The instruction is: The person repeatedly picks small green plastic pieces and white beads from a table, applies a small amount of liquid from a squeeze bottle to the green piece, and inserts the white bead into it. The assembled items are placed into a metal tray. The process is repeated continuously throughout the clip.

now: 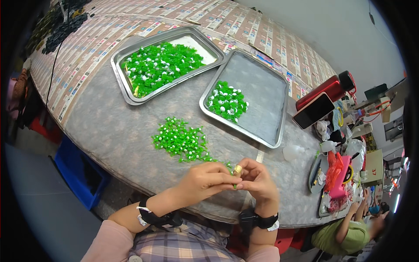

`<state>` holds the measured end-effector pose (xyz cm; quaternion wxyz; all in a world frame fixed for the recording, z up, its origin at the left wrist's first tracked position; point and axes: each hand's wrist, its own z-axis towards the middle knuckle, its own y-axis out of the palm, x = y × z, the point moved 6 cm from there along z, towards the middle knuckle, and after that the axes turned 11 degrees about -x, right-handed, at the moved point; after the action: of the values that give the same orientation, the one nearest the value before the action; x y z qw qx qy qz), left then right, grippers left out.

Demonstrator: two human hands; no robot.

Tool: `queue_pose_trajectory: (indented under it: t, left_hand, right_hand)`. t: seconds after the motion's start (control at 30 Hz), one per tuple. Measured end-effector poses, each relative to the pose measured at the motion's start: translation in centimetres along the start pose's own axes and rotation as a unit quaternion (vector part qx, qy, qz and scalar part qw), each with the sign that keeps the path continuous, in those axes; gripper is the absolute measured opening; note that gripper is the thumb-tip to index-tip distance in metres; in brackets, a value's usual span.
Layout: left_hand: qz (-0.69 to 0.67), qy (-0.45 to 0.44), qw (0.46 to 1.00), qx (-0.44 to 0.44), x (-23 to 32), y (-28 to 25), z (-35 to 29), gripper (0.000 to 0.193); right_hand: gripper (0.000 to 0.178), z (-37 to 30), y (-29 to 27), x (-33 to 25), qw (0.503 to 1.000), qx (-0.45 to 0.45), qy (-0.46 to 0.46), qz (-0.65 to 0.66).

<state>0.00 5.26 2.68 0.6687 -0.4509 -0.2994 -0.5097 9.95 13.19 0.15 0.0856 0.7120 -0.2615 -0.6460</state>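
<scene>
My left hand (pixel 207 180) and my right hand (pixel 259 183) meet at the fingertips over the near edge of the table. Both are closed in a pinch around a small green piece (pixel 235 186), mostly covered by the fingers. A yellowish finger cot (pixel 237 170) seems to cover one fingertip of my right hand. Just beyond my hands, a loose pile of small green pieces with white dots (pixel 179 137) lies on the grey tabletop, trailing toward my fingers. Similar, rounder green and white pieces (pixel 228 101) gather at the left end of a metal tray (pixel 266 100).
A second metal tray (pixel 131 101), at the far left, holds a big heap of green and white pieces. To the right are a phone (pixel 315 110), a red flask (pixel 323 92), a clear plastic item (pixel 293 152) and a pink container (pixel 340 179). Another person (pixel 349 238) sits at lower right.
</scene>
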Motion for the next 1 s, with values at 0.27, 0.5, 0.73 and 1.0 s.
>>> queue_pose_trajectory:
  t: [0.27, 0.5, 0.73, 1.0]
  left_hand:
    - [-0.046, -0.085, 0.995, 0.002, -0.6, -0.1, -0.2, 0.011]
    - [-0.421, -0.237, 0.871, 0.086, -3.7, 0.5, -2.8, 0.01]
    - [-0.411, -0.278, 0.865, 0.073, -4.6, 1.0, -3.5, 0.016]
    - [-0.442, -0.259, 0.854, 0.088, -5.2, 0.9, -3.2, 0.014]
  right_hand:
    - [0.027, -0.3, -0.8, -0.4, 0.998, 0.044, -0.026, -0.021]
    - [0.019, -12.1, -10.1, -7.1, 0.701, 0.527, -0.374, -0.301]
    - [0.057, -10.4, -14.9, -4.7, 0.693, 0.553, -0.074, -0.457]
    - [0.043, -7.5, -8.5, -6.9, 0.782, 0.483, -0.261, -0.295]
